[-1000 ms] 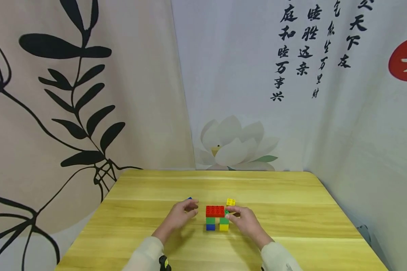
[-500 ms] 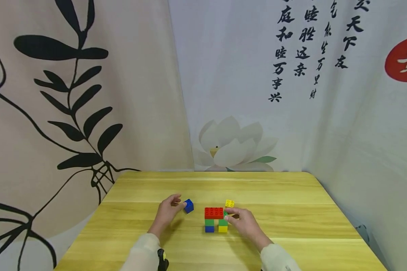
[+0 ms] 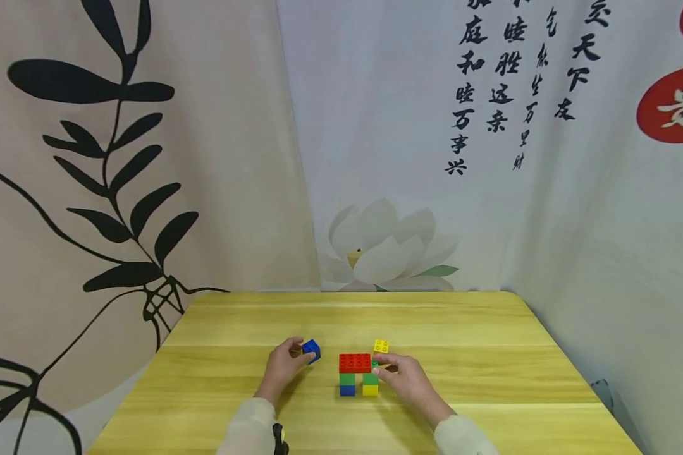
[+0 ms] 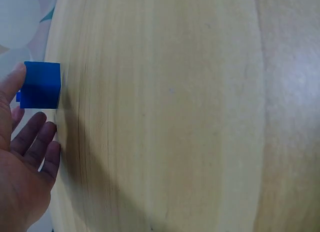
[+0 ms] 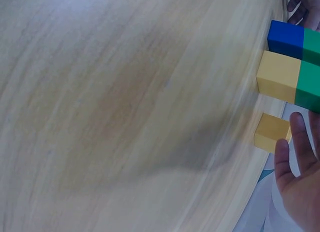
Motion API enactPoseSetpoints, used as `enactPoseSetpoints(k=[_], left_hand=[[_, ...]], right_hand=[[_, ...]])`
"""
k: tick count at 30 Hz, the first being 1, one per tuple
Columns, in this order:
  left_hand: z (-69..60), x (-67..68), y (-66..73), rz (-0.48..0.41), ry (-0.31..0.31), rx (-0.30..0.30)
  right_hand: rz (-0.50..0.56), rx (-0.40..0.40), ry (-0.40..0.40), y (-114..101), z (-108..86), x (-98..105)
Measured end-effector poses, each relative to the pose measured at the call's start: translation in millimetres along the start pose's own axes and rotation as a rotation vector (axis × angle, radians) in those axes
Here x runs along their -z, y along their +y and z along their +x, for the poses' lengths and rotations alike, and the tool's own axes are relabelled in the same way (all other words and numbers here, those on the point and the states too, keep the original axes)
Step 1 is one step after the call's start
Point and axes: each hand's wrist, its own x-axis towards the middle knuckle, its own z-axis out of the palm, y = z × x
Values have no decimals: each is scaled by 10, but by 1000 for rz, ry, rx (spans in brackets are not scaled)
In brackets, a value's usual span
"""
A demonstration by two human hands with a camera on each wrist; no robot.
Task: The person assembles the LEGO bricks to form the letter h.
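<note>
A blue building block (image 3: pixel 312 349) is pinched between the thumb and fingers of my left hand (image 3: pixel 281 370), left of a small brick structure. In the left wrist view the thumb lies against this blue block (image 4: pixel 44 86), and the other fingers are loosely bent below. The structure has a red brick (image 3: pixel 355 363) bridging two columns: green over blue on the left, green over yellow on the right. My right hand (image 3: pixel 411 380) holds the right-hand green block (image 3: pixel 370 379) by its outer end with thumb and forefinger. Their exact contact is partly hidden.
Just behind the structure's right end stands a loose yellow block (image 3: pixel 381 345), close to the right fingers. Everything rests on a wooden table (image 3: pixel 489 354); a printed curtain (image 3: pixel 250 158) hangs behind its far edge.
My left hand moved left from in front of the blue block, uncovering it, then took it between thumb and fingers. The right hand stays at the structure. The head view shifted slightly.
</note>
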Motion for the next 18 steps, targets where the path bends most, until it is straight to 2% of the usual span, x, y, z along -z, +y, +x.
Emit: enactPoseSetpoints(k=[6,11,18], left_hand=[[14,-1,-50,56,14,-45],[23,6,-81,65,20,-58],[-6,64,-25,11,7,-47]], right_hand=[[-8,13,10,3,7,-18],[5,-2,-4,-5,5,-21],[23,-25,-14,-17,6,-12]])
